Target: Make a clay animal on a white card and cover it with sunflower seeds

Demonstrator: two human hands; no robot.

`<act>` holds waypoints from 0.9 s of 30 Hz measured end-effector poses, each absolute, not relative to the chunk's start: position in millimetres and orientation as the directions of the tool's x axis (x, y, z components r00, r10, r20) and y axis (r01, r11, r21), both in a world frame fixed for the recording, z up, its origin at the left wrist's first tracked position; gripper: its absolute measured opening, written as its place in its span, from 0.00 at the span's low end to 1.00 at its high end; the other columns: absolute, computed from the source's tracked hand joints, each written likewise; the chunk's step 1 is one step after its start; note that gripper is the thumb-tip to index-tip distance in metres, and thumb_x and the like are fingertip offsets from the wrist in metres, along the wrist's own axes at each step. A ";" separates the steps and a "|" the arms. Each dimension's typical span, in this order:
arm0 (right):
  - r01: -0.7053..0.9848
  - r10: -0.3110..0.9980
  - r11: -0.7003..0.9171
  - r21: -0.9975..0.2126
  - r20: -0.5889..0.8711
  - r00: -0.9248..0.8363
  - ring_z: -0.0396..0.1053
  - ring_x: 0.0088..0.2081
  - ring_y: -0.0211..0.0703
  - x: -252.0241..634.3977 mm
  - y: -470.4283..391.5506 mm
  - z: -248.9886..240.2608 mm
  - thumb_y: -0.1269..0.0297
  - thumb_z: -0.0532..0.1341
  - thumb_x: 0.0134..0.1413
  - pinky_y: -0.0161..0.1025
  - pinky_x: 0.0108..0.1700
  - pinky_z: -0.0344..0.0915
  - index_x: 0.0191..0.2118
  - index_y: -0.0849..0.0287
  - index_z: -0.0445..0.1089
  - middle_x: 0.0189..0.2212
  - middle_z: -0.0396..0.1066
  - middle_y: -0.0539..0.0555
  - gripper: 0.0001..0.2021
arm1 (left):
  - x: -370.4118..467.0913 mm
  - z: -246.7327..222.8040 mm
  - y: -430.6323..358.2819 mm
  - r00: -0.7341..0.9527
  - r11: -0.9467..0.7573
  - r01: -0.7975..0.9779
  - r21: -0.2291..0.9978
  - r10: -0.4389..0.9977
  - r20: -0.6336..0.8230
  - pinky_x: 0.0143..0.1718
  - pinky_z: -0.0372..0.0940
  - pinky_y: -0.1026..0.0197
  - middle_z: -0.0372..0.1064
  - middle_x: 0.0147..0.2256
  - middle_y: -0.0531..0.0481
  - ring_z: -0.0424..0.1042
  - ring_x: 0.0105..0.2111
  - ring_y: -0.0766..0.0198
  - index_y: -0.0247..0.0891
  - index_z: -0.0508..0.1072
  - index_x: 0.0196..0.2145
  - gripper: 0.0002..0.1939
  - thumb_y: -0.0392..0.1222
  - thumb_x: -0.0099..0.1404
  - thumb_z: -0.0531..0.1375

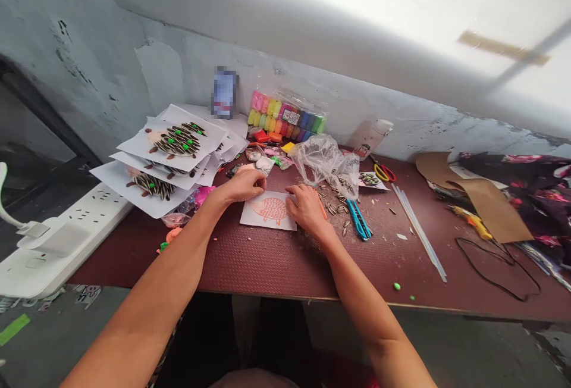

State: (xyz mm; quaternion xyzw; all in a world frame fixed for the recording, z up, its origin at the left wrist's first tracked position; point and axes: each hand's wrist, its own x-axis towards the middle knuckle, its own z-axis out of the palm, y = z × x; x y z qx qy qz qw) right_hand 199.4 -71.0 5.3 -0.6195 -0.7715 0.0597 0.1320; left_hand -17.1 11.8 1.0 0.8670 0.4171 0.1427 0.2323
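We have a white card (267, 210) with an orange animal drawing flat on the dark red surface (263, 269), between our hands. Our left hand (247, 185), fingers bent, is at its upper left corner; our right hand (307, 206) curls over its right edge. We cannot tell whether either grips it. Striped seeds (333, 207) and a blue cutter (358, 220) lie right of our right hand.

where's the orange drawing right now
In the head view, the drawing lies just below centre on the table, between the left hand and the right hand, with seeds to its right.
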 end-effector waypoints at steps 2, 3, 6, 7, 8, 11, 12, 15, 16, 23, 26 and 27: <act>0.933 0.972 0.223 -0.284 0.142 -0.189 0.67 0.51 0.50 203.3 -68.1 6.9 0.72 0.55 0.63 0.43 0.53 0.58 0.53 0.59 0.74 0.47 0.74 0.58 0.16 | -16.5 3.7 10.9 0.614 -0.531 0.624 0.574 0.787 0.060 0.42 0.63 0.59 0.75 0.32 0.48 0.70 0.37 0.59 0.38 0.78 0.31 0.08 0.35 0.56 0.58; 0.932 0.972 0.215 -0.291 0.154 -0.177 0.67 0.51 0.49 205.4 -66.4 7.3 0.73 0.55 0.63 0.43 0.53 0.58 0.52 0.59 0.75 0.47 0.75 0.58 0.17 | -15.9 4.4 10.4 0.615 -0.523 0.610 0.596 0.786 0.062 0.42 0.63 0.59 0.75 0.33 0.48 0.71 0.37 0.59 0.38 0.78 0.32 0.09 0.35 0.56 0.58; 0.939 0.974 0.190 -0.286 0.174 -0.144 0.67 0.50 0.51 210.3 -62.9 7.8 0.75 0.54 0.62 0.45 0.53 0.58 0.51 0.59 0.75 0.46 0.75 0.59 0.18 | -12.4 3.5 8.6 0.616 -0.507 0.592 0.626 0.786 0.054 0.40 0.64 0.60 0.76 0.35 0.48 0.71 0.37 0.60 0.37 0.79 0.36 0.11 0.35 0.56 0.59; 0.941 0.974 0.187 -0.281 0.178 -0.140 0.66 0.50 0.51 210.9 -63.0 8.1 0.76 0.53 0.62 0.45 0.53 0.58 0.51 0.59 0.76 0.46 0.75 0.59 0.18 | -10.8 2.2 8.0 0.616 -0.503 0.595 0.627 0.786 0.046 0.39 0.64 0.61 0.76 0.34 0.48 0.71 0.37 0.60 0.37 0.79 0.36 0.11 0.34 0.55 0.59; 0.943 0.972 0.187 -0.277 0.189 -0.137 0.66 0.50 0.51 210.9 -63.9 8.6 0.76 0.53 0.62 0.45 0.53 0.57 0.52 0.59 0.76 0.46 0.74 0.60 0.18 | -8.9 0.8 7.4 0.614 -0.500 0.600 0.625 0.788 0.041 0.38 0.64 0.61 0.76 0.34 0.49 0.71 0.36 0.61 0.37 0.79 0.36 0.12 0.33 0.55 0.58; 0.933 0.949 0.228 -0.279 0.279 -0.148 0.64 0.51 0.52 207.1 -71.3 11.0 0.75 0.54 0.61 0.46 0.53 0.57 0.53 0.60 0.75 0.49 0.71 0.62 0.19 | -3.5 -4.0 6.1 0.609 -0.504 0.601 0.621 0.792 0.053 0.38 0.64 0.62 0.77 0.33 0.49 0.72 0.34 0.62 0.37 0.79 0.35 0.13 0.31 0.54 0.57; 0.923 0.935 0.260 -0.284 0.315 -0.166 0.63 0.51 0.51 205.0 -74.9 11.3 0.74 0.55 0.61 0.46 0.53 0.56 0.53 0.59 0.76 0.49 0.70 0.61 0.19 | -2.2 -5.5 5.9 0.607 -0.508 0.595 0.622 0.792 0.066 0.38 0.64 0.62 0.77 0.33 0.49 0.72 0.34 0.62 0.36 0.79 0.35 0.13 0.30 0.54 0.57; 0.877 0.900 0.385 -0.289 0.329 -0.287 0.63 0.46 0.49 198.3 -85.6 7.6 0.74 0.54 0.62 0.45 0.51 0.56 0.47 0.55 0.79 0.42 0.71 0.57 0.17 | -0.6 -8.6 6.3 0.605 -0.519 0.574 0.633 0.790 0.099 0.37 0.64 0.62 0.78 0.33 0.49 0.73 0.34 0.62 0.36 0.79 0.34 0.13 0.30 0.53 0.57; 0.851 0.885 0.436 -0.293 0.310 -0.347 0.63 0.45 0.48 196.4 -88.6 4.8 0.74 0.55 0.62 0.45 0.50 0.55 0.46 0.54 0.79 0.40 0.71 0.57 0.17 | -0.7 -9.3 6.8 0.607 -0.521 0.567 0.638 0.788 0.105 0.36 0.64 0.63 0.78 0.33 0.49 0.73 0.34 0.63 0.36 0.79 0.34 0.13 0.31 0.53 0.57; 0.763 0.803 0.588 -0.269 0.312 -0.509 0.60 0.42 0.48 188.0 -97.1 -11.5 0.72 0.58 0.62 0.45 0.47 0.54 0.49 0.55 0.78 0.40 0.71 0.57 0.15 | -2.3 -9.5 8.4 0.629 -0.542 0.543 0.641 0.768 0.116 0.36 0.63 0.64 0.78 0.32 0.50 0.73 0.33 0.63 0.36 0.79 0.33 0.12 0.30 0.53 0.58; 0.773 0.804 0.587 -0.241 0.286 -0.521 0.59 0.42 0.48 185.0 -97.5 -10.6 0.71 0.58 0.62 0.45 0.47 0.53 0.49 0.55 0.78 0.40 0.70 0.57 0.14 | -1.8 -8.5 7.2 0.625 -0.537 0.551 0.639 0.773 0.110 0.36 0.63 0.64 0.78 0.31 0.50 0.72 0.33 0.63 0.36 0.79 0.33 0.11 0.30 0.53 0.59; 0.776 0.807 0.585 -0.236 0.272 -0.525 0.59 0.42 0.48 183.9 -97.6 -10.0 0.71 0.58 0.62 0.45 0.47 0.53 0.49 0.55 0.78 0.40 0.69 0.57 0.14 | -1.7 -8.2 6.8 0.624 -0.536 0.553 0.638 0.774 0.109 0.36 0.62 0.64 0.78 0.31 0.50 0.72 0.32 0.63 0.36 0.79 0.33 0.11 0.30 0.54 0.59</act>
